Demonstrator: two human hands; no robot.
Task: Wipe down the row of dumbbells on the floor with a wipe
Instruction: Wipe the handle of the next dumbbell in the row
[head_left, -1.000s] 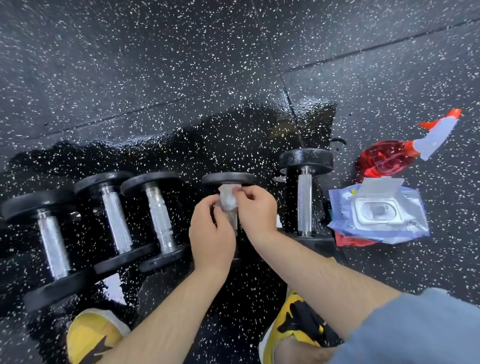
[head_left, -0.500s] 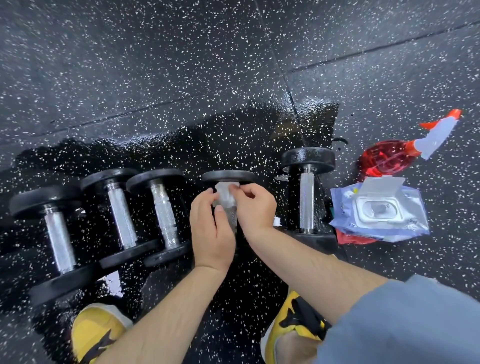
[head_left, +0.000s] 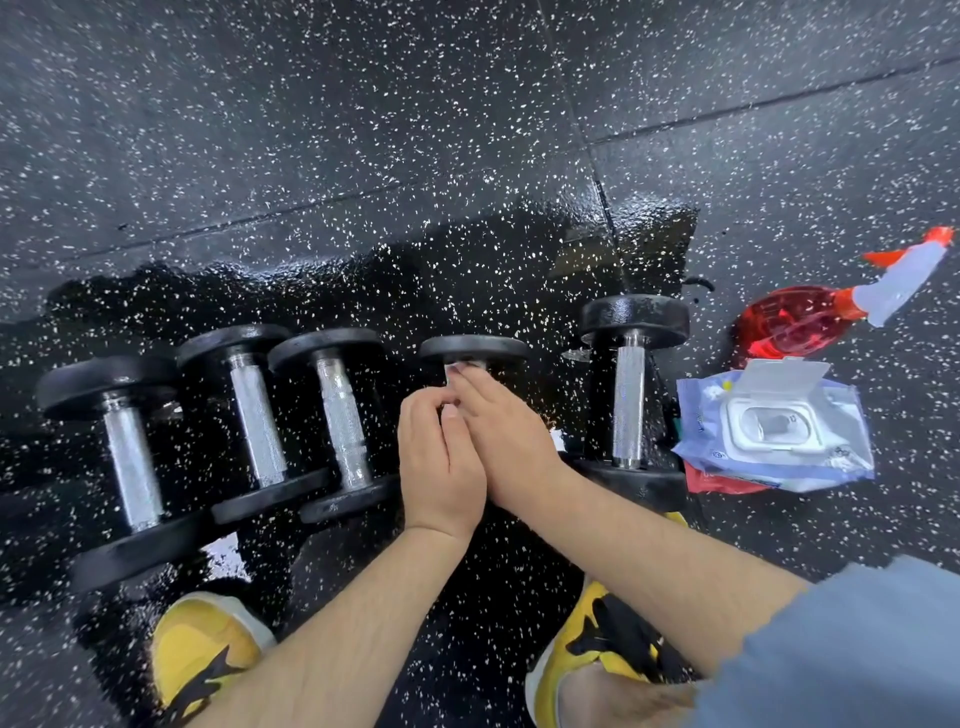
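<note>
Five dumbbells (head_left: 257, 426) lie side by side on the speckled black floor (head_left: 311, 130), handles pointing away from the person, inside a dark wet patch (head_left: 441, 270). Both hands meet over the fourth dumbbell (head_left: 472, 347) from the left and hide its handle. The right grip (head_left: 511, 441) is closed on a crumpled white wipe (head_left: 464, 369), pinching it at the fingertips just under the far weight head. The left grip (head_left: 441, 467) presses against the right, thumb up and fingers curled in onto the same wipe. Only a small corner of the wipe shows past the fingers.

Just right of the hands lies the fifth dumbbell (head_left: 628, 400), its bare handle close beside the right wrist. Past it a pack of wipes (head_left: 769, 431) with its lid flipped open rests on a red packet (head_left: 711, 480). I cannot tell whether the pack touches that dumbbell. A red spray bottle (head_left: 800, 317) lies on its side behind the pack. Two yellow shoes (head_left: 202, 649) sit nearest, under the forearms.
</note>
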